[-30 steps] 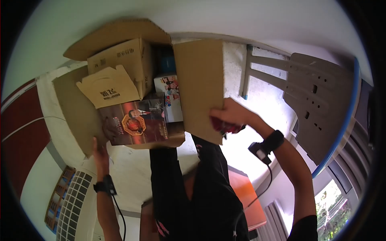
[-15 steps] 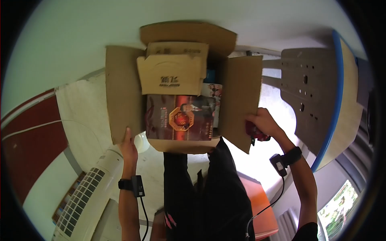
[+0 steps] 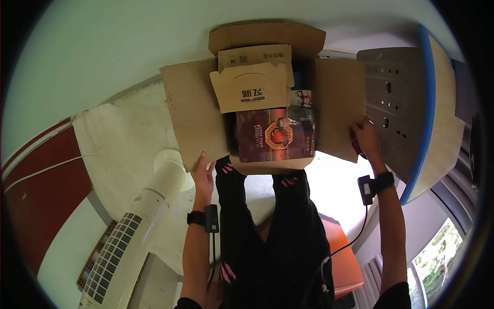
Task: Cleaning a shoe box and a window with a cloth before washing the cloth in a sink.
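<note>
An open cardboard box [image 3: 193, 110] stands in front of me, its flaps folded outward. My left hand [image 3: 204, 180] pinches the lower corner of the left flap. At the lower outer edge of the right flap [image 3: 339, 110], my right hand [image 3: 368, 140] is closed, with a dark red object [image 3: 357, 147] showing at its fingers; its kind is mostly hidden. Inside the big box lie a maroon printed box [image 3: 254, 136], a smaller brown carton [image 3: 252, 85] with its lid flap raised, and a white printed package [image 3: 300, 98] beside them.
To the right hangs a blue-edged board [image 3: 431, 103] with a perforated grey metal plate [image 3: 396, 87]. A tall white air conditioner [image 3: 116, 257] stands at the lower left. Behind my legs is an orange piece of furniture [image 3: 342, 252]. A pale wall [image 3: 128, 46] rises beyond the box.
The box and both hands have shifted right and slightly up in the picture, the right flap now lying closer to the metal plate. Both hands remain at the flaps.
</note>
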A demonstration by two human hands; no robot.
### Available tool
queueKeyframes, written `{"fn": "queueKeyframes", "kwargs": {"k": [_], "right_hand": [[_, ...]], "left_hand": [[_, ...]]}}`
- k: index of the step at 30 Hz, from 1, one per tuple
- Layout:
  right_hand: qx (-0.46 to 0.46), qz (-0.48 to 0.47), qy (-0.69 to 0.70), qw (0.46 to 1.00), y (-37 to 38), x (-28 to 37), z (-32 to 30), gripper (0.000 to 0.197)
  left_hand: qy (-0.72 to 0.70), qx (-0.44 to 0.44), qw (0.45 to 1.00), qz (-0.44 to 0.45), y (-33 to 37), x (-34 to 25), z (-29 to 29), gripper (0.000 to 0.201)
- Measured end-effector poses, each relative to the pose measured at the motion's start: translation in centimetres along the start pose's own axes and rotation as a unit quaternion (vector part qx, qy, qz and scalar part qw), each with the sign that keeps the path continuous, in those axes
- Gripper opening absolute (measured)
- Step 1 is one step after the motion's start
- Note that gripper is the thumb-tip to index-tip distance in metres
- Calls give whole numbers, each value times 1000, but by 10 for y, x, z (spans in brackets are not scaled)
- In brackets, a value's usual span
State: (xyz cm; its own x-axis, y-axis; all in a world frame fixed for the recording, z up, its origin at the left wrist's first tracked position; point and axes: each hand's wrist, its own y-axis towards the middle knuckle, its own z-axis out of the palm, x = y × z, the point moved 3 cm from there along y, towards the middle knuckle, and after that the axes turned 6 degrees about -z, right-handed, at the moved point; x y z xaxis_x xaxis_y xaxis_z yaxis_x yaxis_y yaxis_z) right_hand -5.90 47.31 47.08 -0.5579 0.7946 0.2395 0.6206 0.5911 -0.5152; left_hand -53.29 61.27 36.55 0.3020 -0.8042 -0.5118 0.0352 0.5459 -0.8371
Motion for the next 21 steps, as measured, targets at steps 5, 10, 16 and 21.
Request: {"fn": "queueKeyframes", "kwargs": {"k": [5,10,16,21], "right_hand": [[-92,12,-114,989,-25,65,32,47],[13,44,184,982,-31,25,121,62],[107,-31,209,972,-37,47,150,45],[219,-130,-32,966,-14,49,117,45]], "left_hand": [[41,-245,968,-34,8,-18,-65,55],[361,11,911,199,-9,-17,29,39],[401,122,892,169,33,26,83,47],[511,15,807,296,32,-15,108,44]]}}
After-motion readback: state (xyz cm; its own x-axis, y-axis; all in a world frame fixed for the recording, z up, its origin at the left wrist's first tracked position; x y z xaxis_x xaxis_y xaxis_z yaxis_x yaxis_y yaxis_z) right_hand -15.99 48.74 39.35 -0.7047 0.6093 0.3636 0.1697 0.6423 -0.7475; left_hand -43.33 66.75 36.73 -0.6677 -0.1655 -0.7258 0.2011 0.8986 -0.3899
